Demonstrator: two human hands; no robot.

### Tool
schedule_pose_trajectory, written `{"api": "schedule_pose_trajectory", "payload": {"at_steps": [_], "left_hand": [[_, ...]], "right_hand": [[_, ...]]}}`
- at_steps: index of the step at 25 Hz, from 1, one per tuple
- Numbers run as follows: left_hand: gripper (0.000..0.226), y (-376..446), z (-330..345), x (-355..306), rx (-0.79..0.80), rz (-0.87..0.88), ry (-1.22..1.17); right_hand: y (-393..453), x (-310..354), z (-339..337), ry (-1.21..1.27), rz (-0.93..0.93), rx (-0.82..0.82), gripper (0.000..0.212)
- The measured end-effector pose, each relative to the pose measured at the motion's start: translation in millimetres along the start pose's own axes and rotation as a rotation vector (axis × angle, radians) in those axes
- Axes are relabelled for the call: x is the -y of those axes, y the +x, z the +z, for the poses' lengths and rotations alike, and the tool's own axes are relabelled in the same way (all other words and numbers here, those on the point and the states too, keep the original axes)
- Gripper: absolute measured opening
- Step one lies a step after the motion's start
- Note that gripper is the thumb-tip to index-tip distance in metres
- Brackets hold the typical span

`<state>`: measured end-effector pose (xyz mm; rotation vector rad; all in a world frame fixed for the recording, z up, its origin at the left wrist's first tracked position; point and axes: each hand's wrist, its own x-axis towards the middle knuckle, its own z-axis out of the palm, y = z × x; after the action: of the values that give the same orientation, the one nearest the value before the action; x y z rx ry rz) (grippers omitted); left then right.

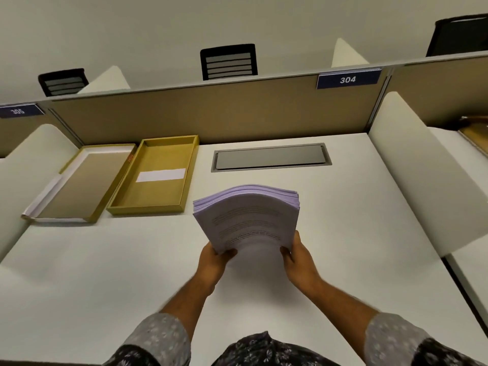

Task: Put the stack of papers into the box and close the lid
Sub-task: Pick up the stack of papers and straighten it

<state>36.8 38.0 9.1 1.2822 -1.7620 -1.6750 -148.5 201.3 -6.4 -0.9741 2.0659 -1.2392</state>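
1. both hands hold the stack of papers (247, 215) by its near short edge, lifted clear of the white desk (105, 273). the left hand (215, 260) grips the near left corner and the right hand (297, 256) the near right corner, each pinching the stack with a thumb on the printed top sheet and fingers curled beneath, out of sight.
2. a corner grip on each side looks chosen to keep the loose sheets squared, since a thick stack held in one hand would likely fan or slide.
3. because only the near edge is supported, the stack bows upward across its middle and the far edge hangs free, its layers showing as a slightly stepped edge.
4. the stack sits near the middle of the desk, to the right of and nearer than the box, well apart from it.
5. the open box (155, 175), a shallow yellow-brown cardboard tray, lies at the far left of the desk with its opening up, so the papers can go straight down into it. a white strip (161, 175) lies on its floor.
6. the lid (79, 183) lies just left of the box, inside up, touching or almost touching it. that leaves it close at hand for closing.
7. judging by this, the carry is in hand: nothing is in the box yet and the lid is off.
8. the grey cable hatch (270, 156) at the far edge lies off the likely path.
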Motion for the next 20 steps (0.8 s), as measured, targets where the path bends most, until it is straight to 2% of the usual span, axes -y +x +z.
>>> {"api": "schedule_pose_trajectory", "payload": {"at_steps": [3, 8, 11, 14, 17, 20], "left_hand": [[0.031, 3, 3, 12, -0.01, -0.038, 0.077], [0.032, 12, 11, 24, -0.082, -0.013, 0.121], [0.026, 14, 7, 32, -0.053, 0.043, 0.092], [0.03, 22, -10, 33, 0.012, 0.081, 0.078], [0.039, 29, -42, 24, 0.081, 0.1, 0.058], [0.03, 40, -84, 7, 0.123, 0.128, 0.013]], "right_hand": [[-1, -15, 0, -0.087, 0.073, 0.074, 0.051], [3, -11, -6, -0.183, 0.004, 0.095, 0.052], [2, -12, -2, -0.226, -0.003, 0.057, 0.048], [3, -5, 10, -0.244, 0.045, 0.009, 0.044], [5, 18, 35, -0.246, 0.038, -0.041, 0.039], [16, 53, 60, -0.235, 0.036, -0.115, 0.042]]}}
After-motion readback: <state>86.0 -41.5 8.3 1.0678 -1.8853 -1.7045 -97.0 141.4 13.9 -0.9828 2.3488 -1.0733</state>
